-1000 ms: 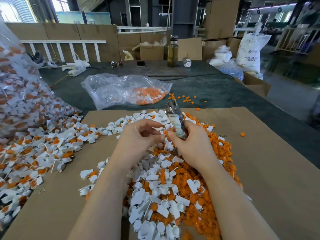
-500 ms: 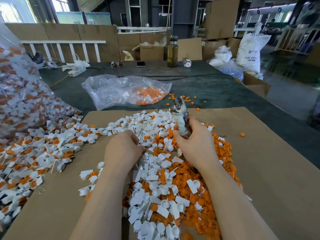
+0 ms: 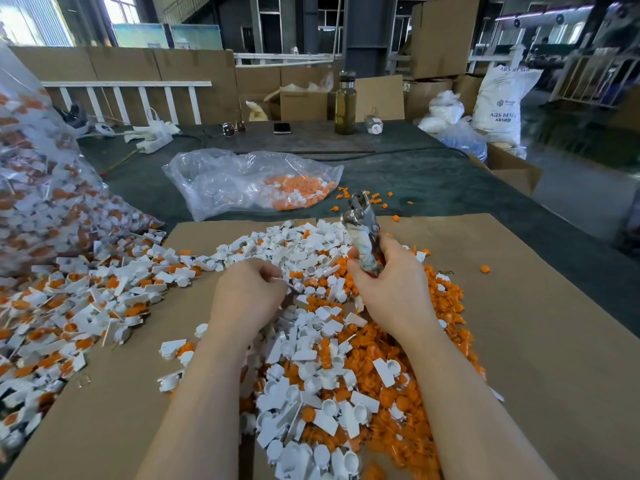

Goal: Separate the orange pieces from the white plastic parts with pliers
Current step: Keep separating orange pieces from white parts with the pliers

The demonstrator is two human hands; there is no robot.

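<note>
From the head camera, the right hand [image 3: 391,289] gripped the tape-wrapped handles of the steel pliers [image 3: 363,230], holding them upright above the far part of the heap with the nose pointing away. How the jaws stood could not be made out, as they were blurred.

The left hand [image 3: 247,296] lay curled at the near-left flank of the heap, its fingertips pinching what looked like a small white plastic part; that piece was mostly covered by the fingers, so whether it carried an orange insert could not be told.

The mixed heap of white plastic parts [image 3: 311,341] sat on the brown cardboard sheet [image 3: 536,323] covering the near half of the bench, with loose orange pieces [image 3: 446,306] thickest along its right side. Unsorted parts [image 3: 69,306] spilled from a big clear bag [image 3: 34,168] at the left edge.

These pieces looked light, rigid and smooth, likely to skate apart under a push. Each was probably best held by its flat white tab while the pliers took the orange cap.

A clear plastic bag with orange pieces [image 3: 249,181] lay beyond the cardboard on the dark bench [image 3: 433,181]. The heap's near end ran out of frame.
</note>
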